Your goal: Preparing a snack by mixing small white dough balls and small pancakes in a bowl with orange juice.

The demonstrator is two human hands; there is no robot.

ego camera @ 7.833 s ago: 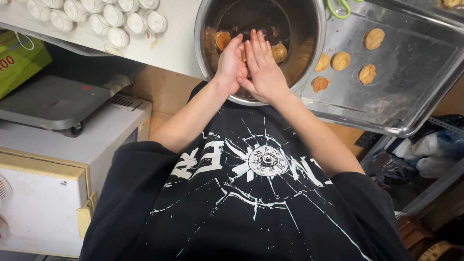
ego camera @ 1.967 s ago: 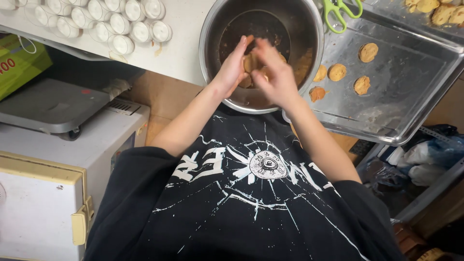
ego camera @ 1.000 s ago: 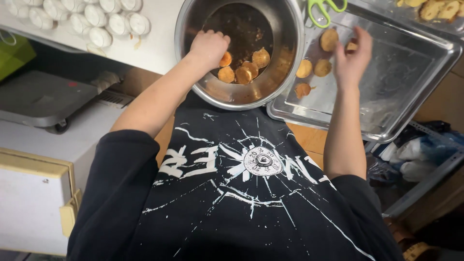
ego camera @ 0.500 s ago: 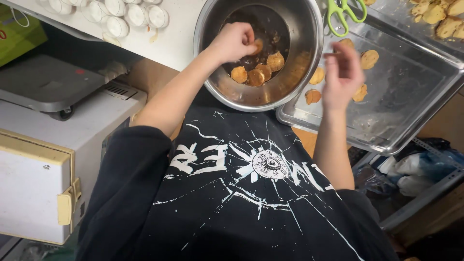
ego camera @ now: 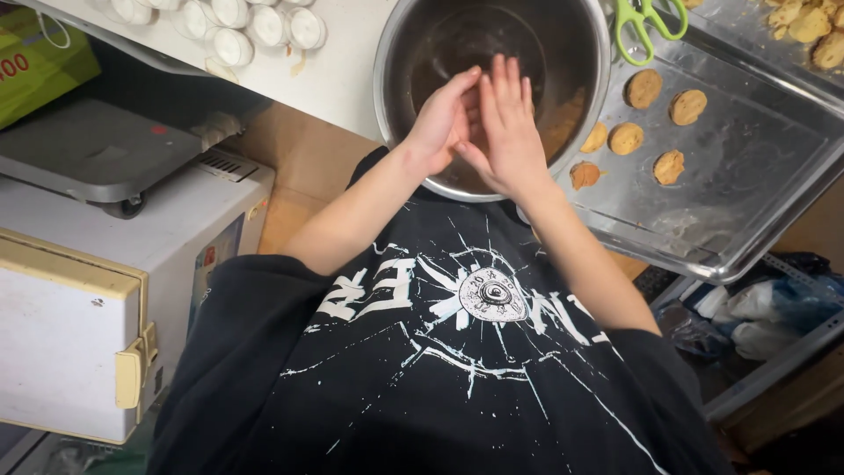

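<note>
My left hand [ego camera: 440, 123] and my right hand [ego camera: 508, 123] are pressed palm to palm over a large steel bowl [ego camera: 389, 62], fingers straight. A dough piece sits between the palms, almost wholly hidden. The bowl's inside is smeared brown. Right of the bowl, a steel tray [ego camera: 756, 185] carries several flat round tan dough discs [ego camera: 644, 88] near its left end.
Green-handled scissors [ego camera: 648, 19] lie at the tray's far edge. Another tray with tan pieces [ego camera: 809, 26] is at the top right. White cups [ego camera: 264, 25] line the counter top left. Below it are a grey scale [ego camera: 88, 158], a white appliance [ego camera: 79, 299] and a green box [ego camera: 40, 66].
My left hand has come up out of the bowl with a dough piece. My right hand has left the tray and swung back to meet it, palms closing together.
</note>
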